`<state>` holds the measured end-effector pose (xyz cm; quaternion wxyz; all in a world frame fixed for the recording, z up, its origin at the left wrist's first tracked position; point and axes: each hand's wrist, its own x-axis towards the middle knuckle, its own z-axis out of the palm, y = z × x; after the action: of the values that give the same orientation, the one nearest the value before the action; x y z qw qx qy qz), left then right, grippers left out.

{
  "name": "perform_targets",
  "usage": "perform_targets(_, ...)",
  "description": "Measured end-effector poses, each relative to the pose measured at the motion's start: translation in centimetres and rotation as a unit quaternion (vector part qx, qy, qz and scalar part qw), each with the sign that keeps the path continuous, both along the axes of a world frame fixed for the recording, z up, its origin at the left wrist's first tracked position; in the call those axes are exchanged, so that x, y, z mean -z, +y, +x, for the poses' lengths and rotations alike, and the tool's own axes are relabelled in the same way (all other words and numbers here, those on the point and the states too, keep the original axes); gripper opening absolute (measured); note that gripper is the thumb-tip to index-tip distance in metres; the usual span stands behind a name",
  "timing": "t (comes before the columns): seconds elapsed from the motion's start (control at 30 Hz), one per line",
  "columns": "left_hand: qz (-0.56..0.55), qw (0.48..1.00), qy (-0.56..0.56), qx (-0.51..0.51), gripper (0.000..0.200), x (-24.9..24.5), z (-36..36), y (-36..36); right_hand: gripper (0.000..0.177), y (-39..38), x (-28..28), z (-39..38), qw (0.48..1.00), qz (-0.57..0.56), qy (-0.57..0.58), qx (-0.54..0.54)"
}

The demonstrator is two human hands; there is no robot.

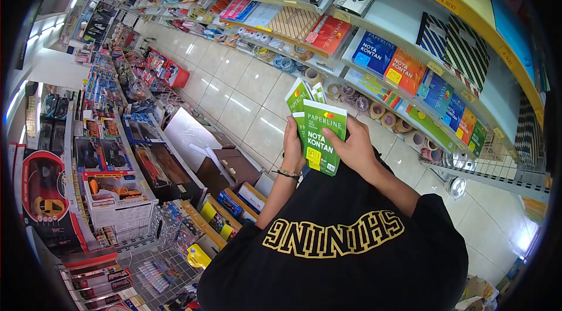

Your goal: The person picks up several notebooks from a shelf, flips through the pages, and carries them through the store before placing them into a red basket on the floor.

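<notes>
Several green Paperline "Nota Kontan" receipt books [319,144] are held up in front of my chest. My right hand [357,146] grips the front one, its thumb lying across the cover and its fingers hidden behind. My left hand [292,146], with a bracelet at the wrist, is closed along the left side of the bunch. More green receipt books [297,97] stick out behind and above the front one, tilted to the left. How many there are cannot be made out.
Shelves on the right carry blue receipt books [373,53], orange receipt books [405,71], striped folders [466,47] and tape rolls [388,119]. Boxed toys [117,194] fill the left shelves. A tiled aisle [234,94] runs between. A red basket [179,78] stands farther along it.
</notes>
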<state>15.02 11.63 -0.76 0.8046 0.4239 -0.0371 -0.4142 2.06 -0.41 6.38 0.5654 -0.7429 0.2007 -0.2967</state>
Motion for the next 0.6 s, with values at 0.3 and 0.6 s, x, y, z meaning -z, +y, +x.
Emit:
perform_targets(0.3, -0.015, 1.0, -0.009, 0.024, 0.042, 1.5, 0.8, -0.2, 0.025, -0.6, -0.1, -0.7, 0.98, 0.196, -0.045, -0.008)
perform_targets(0.6, -0.132, 0.961, 0.242, -0.013, 0.058, 3.2, 1.7, 1.8, 0.019, -4.6, -0.3, -1.9, 0.912, 0.393, -0.106, 0.037)
